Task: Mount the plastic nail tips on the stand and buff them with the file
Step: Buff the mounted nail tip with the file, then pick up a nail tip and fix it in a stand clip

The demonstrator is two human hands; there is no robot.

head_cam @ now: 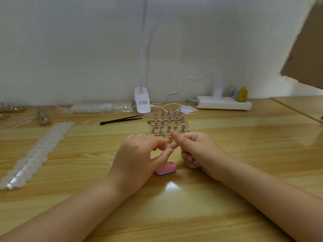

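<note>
Several wooden stand strips (pixel 168 122) with rows of small metal pegs lie in the middle of the table. My left hand (pixel 139 154) and my right hand (pixel 201 152) meet at the nearest strip, fingertips together around one front peg (pixel 170 137). The right thumb and forefinger pinch something tiny there; a nail tip is too small to make out. The left forefinger touches the same spot. A pink buffing block (pixel 165 168) lies flat on the table just below the hands, partly hidden by the left fingers.
A long strip of clear nail tips in plastic (pixel 37 154) lies at the left, another pack (pixel 102 107) at the back. Black tweezers (pixel 120 120), a white clip lamp (pixel 142 102), its cable and a power strip (pixel 224 102) stand behind the stands. Cardboard (pixel 304 49) hangs upper right.
</note>
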